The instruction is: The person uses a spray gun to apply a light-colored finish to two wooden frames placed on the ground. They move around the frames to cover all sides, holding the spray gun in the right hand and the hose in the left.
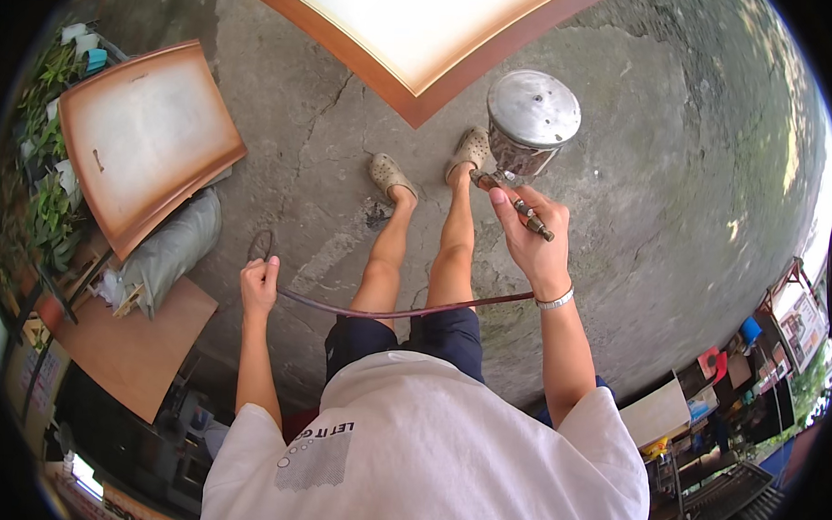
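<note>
The right grip [537, 253] wraps a long, brassy metal spray gun [537, 227], which lies from ten to four o'clock, with a round silver metal cup [534, 108] at twelve. The left grip [258, 287] holds a dark-red rubber hose [405, 313]. The flat white board with brown edges [419, 35] is at eleven o'clock, nearer the right grip. Below is grey, cracked concrete floor [299, 201]

The handheld tool [534, 224] has worn, dull metal fittings; the hose [387, 315] looks like smooth rubber. Scuffed, spotted metal forms the round lid [535, 108]. The left panel [154, 141] looks smooth. Rough, cracked concrete makes the floor [318, 179]; the clogs [391, 175] look like matt plastic, the shirt [483, 446] soft cloth.
</note>
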A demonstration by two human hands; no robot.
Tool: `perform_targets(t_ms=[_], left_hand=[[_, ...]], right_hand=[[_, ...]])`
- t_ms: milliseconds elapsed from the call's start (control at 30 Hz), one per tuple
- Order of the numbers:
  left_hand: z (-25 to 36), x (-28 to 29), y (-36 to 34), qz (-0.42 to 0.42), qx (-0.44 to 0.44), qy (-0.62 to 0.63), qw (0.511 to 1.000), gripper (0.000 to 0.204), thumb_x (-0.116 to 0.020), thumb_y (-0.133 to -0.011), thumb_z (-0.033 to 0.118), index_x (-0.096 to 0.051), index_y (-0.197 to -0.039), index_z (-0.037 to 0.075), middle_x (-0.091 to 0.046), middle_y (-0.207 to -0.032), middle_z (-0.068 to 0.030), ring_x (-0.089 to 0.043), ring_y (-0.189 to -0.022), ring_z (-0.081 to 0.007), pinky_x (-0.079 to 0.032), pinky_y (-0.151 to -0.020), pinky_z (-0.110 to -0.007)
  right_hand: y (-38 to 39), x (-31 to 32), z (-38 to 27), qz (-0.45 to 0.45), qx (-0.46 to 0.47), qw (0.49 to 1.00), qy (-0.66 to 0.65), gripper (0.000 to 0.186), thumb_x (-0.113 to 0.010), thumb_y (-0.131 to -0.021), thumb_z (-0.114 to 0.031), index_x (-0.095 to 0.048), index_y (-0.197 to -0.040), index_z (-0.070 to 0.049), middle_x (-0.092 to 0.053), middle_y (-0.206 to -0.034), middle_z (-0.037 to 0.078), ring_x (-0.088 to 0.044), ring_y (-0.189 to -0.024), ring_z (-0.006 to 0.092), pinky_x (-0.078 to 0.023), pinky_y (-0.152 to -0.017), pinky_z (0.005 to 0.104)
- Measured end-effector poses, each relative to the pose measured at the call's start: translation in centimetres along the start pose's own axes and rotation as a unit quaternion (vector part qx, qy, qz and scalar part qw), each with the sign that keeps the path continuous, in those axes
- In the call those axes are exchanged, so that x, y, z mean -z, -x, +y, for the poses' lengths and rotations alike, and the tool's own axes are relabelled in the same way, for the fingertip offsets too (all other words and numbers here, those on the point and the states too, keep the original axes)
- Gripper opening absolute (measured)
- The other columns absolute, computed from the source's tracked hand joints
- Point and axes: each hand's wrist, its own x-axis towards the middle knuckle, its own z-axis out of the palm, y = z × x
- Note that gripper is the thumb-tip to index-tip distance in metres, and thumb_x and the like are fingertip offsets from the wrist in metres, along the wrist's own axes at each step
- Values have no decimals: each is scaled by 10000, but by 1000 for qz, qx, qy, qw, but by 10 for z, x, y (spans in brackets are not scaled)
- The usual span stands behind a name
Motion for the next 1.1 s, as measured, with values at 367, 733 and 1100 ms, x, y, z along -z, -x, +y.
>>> perform_targets(t_ms=[367,733,1100], left_hand=[[25,-3,-4,-17,13,1,1000,535,-656,-1033,259,-502,-620,-46,-434,-562,-170,-428,-535,-308,-330,-576,-449],[72,-31,-8,1,65,27,997,513,-648,-1043,252,-497,-664,-60,-425,-583,-156,-416,-528,-274,-319,-550,-433],[61,-53,-32,-61,143,52,987,604,-547,-1116,372,-484,-668,-28,-412,-547,-56,-371,-516,-152,-293,-481,-399]], right_hand=[[-69,50,34,116,11,993,-6,327,-765,-1004,-322,-821,-1063,-6,-520,-552,42,-419,-529,72,-381,-488,303],[-212,146,72,264,-2,964,-39,480,-736,-988,-514,-831,-1040,-47,-652,-669,4,-530,-467,69,-403,-413,259],[-252,193,130,433,103,894,-55,459,-706,-1009,-466,-795,-914,-26,-713,-707,44,-572,-491,148,-461,-466,315]])
